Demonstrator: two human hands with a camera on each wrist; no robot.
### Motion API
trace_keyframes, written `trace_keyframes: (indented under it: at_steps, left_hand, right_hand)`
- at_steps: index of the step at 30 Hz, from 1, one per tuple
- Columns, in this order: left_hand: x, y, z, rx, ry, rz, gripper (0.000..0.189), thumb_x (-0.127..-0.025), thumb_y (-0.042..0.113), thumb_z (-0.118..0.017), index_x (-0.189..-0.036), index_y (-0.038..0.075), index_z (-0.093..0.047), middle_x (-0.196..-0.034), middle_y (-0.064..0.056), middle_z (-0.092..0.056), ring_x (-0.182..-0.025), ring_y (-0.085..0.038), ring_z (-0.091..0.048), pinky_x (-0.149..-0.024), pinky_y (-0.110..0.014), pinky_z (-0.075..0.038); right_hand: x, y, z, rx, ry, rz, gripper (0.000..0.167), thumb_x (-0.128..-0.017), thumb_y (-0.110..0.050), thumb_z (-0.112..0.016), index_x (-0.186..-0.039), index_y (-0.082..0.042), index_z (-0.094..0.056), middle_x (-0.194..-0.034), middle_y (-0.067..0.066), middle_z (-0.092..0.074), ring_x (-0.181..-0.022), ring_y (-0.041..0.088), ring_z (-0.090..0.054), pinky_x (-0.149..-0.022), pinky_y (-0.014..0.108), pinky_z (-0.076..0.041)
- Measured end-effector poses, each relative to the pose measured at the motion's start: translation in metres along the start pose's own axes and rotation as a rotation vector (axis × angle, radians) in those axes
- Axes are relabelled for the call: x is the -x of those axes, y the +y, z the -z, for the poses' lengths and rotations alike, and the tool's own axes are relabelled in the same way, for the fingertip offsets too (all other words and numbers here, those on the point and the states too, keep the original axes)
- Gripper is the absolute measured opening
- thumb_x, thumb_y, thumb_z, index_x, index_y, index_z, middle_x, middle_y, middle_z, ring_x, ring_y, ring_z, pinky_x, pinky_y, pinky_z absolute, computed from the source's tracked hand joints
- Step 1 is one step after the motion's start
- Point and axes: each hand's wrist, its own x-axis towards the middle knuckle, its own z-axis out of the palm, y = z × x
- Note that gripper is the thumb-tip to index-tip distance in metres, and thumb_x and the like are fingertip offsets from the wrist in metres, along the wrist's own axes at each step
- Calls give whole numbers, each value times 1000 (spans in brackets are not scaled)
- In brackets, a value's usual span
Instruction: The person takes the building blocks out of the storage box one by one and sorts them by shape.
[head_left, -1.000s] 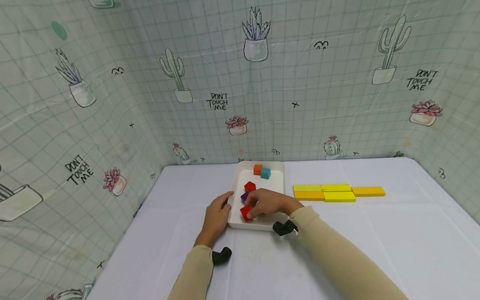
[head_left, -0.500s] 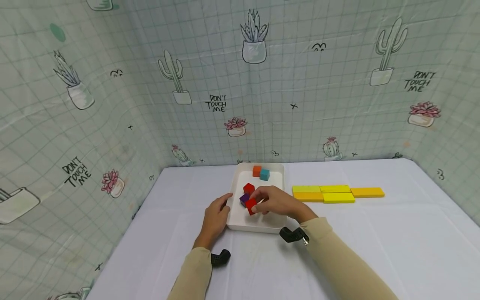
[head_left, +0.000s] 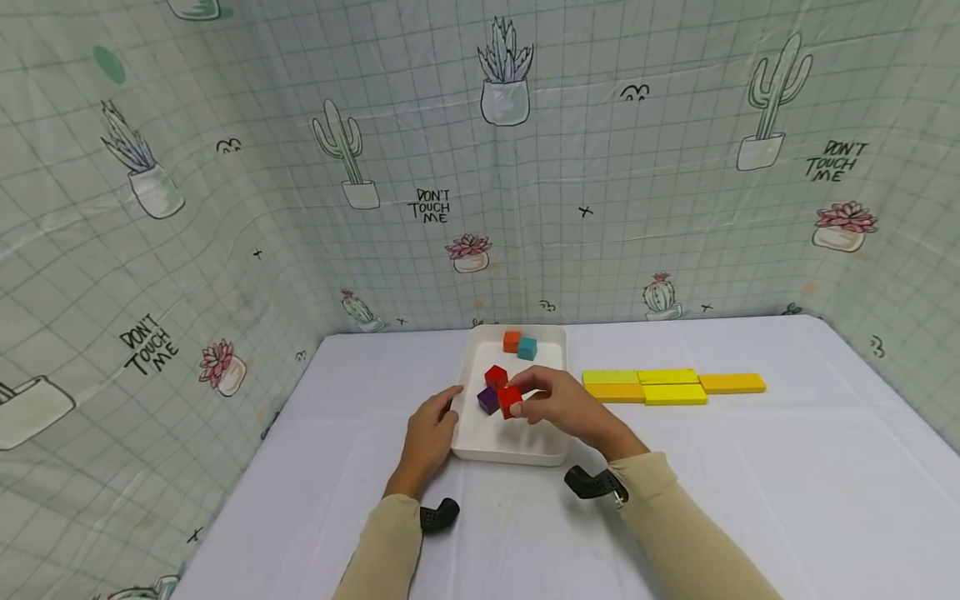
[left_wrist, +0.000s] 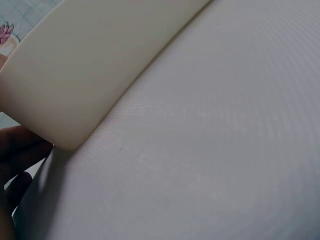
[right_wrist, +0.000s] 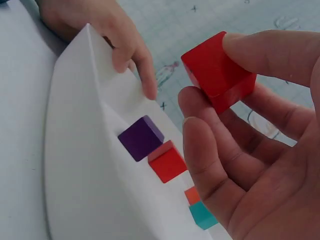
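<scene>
On the white table [head_left: 300,500], a white tray [head_left: 517,457] is placed, with flat yellow and orange blocks [head_left: 675,394] laid to its right. The tray's left wall is touched by the left hand [head_left: 429,433] (fingers loosely extended, not clasped). By the right hand [head_left: 564,407], a red cube [head_left: 509,402] is pinched, thumb against fingers, above the tray; purple [head_left: 488,401], red [head_left: 496,376], orange [head_left: 512,342] and blue cubes [head_left: 527,349] are contained within.

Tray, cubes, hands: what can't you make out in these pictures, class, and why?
Left wrist view: most of the left hand, cut off by the left edge; the inside of the tray, behind its wall.
Right wrist view: part of the orange cube, behind the right hand.
Head view: part of the held red cube, behind that hand.
</scene>
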Motion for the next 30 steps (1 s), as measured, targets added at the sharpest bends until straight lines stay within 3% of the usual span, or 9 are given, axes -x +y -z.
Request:
trace_keyframes:
  at_steps: [5, 15, 30]
  left_hand:
    - [1, 1, 1, 18, 3, 4, 43, -97, 10, -50, -138, 15, -63, -137, -11, -60, -132, -29, -51, -111, -50, -38]
    - [0, -1, 0, 12, 1, 5, 42, -98, 10, -50, -138, 15, -62, -138, -10, -60, -133, -29, -50, -111, -50, -38]
    - [0, -3, 1, 21, 1, 1, 43, -98, 10, -48, -138, 16, -62, -140, -9, -59, -134, -28, -49, -112, -49, -37]
  right_hand:
    - [5, 0, -2, -14, 1, 13, 39, -91, -25, -73, -124, -8, -62, -114, 10, -67, -101, 39, -67, -82, 40, -58]
    - [18, 3, 6, 1, 65, -37, 39, -91, -25, -73, -125, -9, -63, -118, 10, -65, -99, 34, -66, -81, 40, -58]
    - [49, 18, 41, 39, 98, -44, 40, -91, -26, -75, -122, -4, -62, -115, 14, -65, -95, 32, -64, -82, 41, -57]
